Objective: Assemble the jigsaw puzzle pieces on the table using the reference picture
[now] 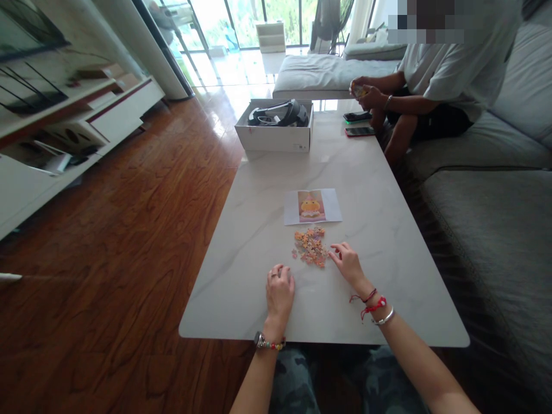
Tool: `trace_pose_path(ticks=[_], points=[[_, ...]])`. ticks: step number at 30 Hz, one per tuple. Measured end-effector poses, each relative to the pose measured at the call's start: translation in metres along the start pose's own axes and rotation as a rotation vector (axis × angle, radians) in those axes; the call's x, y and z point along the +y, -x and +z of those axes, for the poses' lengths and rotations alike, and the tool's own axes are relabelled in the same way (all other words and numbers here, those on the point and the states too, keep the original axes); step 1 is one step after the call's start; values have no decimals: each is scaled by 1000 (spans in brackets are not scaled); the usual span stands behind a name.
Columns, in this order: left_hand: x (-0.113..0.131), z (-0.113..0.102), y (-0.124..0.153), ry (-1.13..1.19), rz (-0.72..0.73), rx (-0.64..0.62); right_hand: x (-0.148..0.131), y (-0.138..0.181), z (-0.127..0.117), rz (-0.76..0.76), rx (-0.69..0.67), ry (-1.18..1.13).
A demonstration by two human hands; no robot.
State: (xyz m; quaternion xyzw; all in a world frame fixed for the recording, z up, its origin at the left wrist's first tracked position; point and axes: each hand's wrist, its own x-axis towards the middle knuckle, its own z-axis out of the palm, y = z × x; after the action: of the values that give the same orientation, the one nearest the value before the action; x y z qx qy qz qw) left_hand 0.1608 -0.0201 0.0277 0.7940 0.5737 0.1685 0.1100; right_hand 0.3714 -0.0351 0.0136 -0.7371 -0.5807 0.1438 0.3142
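A small heap of jigsaw puzzle pieces (311, 246), mostly orange and pink, lies loose on the white marbled table (241, 259). Just beyond it is a sheet of paper (332, 205) with a printed picture of a round yellow figure. My right hand (348, 265) is at the heap's right edge, its fingers apart and the fingertips close to the outermost pieces. Whether it touches one is too small to tell. Nearer to me and left of the heap, my left hand (280, 288) rests on the tabletop with its fingers curled under, apart from the pieces; nothing shows in it.
A white box (273, 139) holding a dark headset (280, 113) stands at the table's far left corner. Two phones (360, 131) lie at the far right edge. Another person (457, 80) sits on the grey sofa (487, 201), holding something small in both hands.
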Motion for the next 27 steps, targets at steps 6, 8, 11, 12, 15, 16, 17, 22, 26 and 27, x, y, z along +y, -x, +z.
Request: trace_pose_path(ticks=[6,8,11,12,15,16,17,22,26,27], points=[[14,3,3,37,11,-28,7,-26,2,11,-161,10],[17,5,4,54,25,-28,7,-30,4,26,-184,11],[21,8,3,75,47,-25,7,-34,5,20,-220,6],[22,9,3,78,48,-23,7,-35,4,12,-231,5],[22,10,0,79,36,-20,4,-36,2,-8,-232,-7],[21,10,-1,80,30,-22,3,-36,0,-9,-224,-20],[20,10,-3,81,24,-25,3,-35,-1,-11,-214,-35],[9,6,-16,65,-15,-26,2,-15,-8,-95,-54,32],[7,3,-37,70,-25,-56,3,-1,-8,-180,-29,76],[8,3,-42,76,-24,-74,1,-1,-6,-169,-8,55]])
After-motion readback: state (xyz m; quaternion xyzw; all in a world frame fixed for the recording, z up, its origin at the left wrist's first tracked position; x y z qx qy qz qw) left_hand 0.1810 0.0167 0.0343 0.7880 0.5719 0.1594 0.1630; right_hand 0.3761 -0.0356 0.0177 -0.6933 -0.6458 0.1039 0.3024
